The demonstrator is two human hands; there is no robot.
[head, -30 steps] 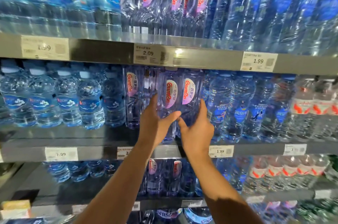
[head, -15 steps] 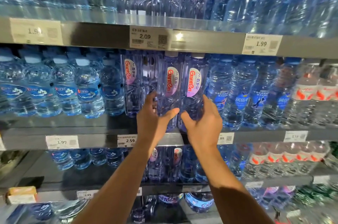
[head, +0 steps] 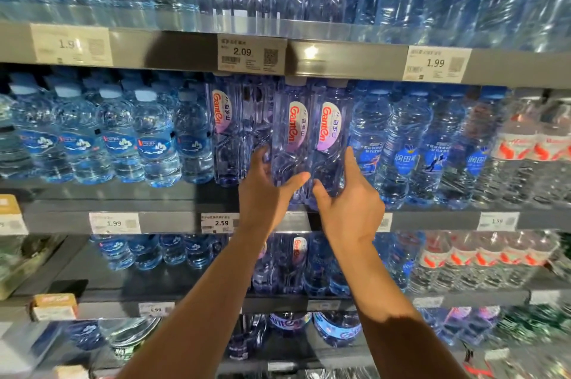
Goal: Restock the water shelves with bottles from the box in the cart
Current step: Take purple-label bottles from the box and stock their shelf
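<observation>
Supermarket water aisle, shelves packed top to bottom, price tags on every edge. Nearest to me my left hand (head: 268, 190) was wrapped round the lower body of the left purple bottle (head: 290, 134), thumb across the front, fingers behind; my right hand (head: 350, 197) gripped the right purple bottle (head: 328, 134) the same way. Both bottles stood upright, touching each other, bases at the front lip of the middle shelf (head: 173, 221). Risks as I judged them: the caps sat just under the shelf edge above (head: 355, 61), so lifting on the way in could have snagged them; the bases looked barely on, so letting go early could have tipped them forward off the lip; pushing hard could have knocked the purple row behind (head: 222, 131) or shoved the blue-label bottles (head: 369, 143) just beside my right hand. Wet-looking smooth plastic, a low grip, top-heavy load: slip was possible. Box and cart were not in view, so I couldn't tell how much stock remained.
</observation>
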